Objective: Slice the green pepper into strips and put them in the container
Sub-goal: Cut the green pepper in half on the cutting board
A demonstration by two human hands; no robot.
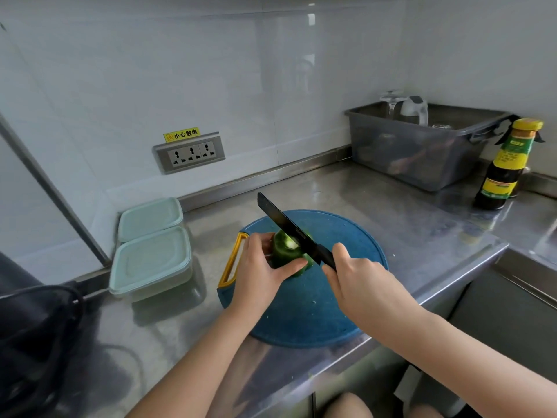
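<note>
The task looks to be at its beginning. The dark green, glossy bell pepper (287,254) stands on the round blue plastic cutting board (310,309) in the centre of the frame, and it appears to be mostly in one piece; a pale spot of the inside shows at its top, where the blade meets it. I see no cut strips on the board, only a few small pale crumbs.

The left hand (259,273) grasps the pepper from the left side, with the thumb laid over its front. The right hand (358,279) is clenched around the handle of the long black knife (289,229). The blade lies slanted over the top of the pepper, its tip pointing to the upper left of the frame. How deep it has entered, I cannot tell.

The two pale green rectangular plastic containers with lids (152,257) stand at the left of the frame, near the board but not touching it. Both appear closed.

So, in my judgement, almost everything is left: to open the pepper, to slice it into strips, to take off a lid, and to move the strips inside.
</note>
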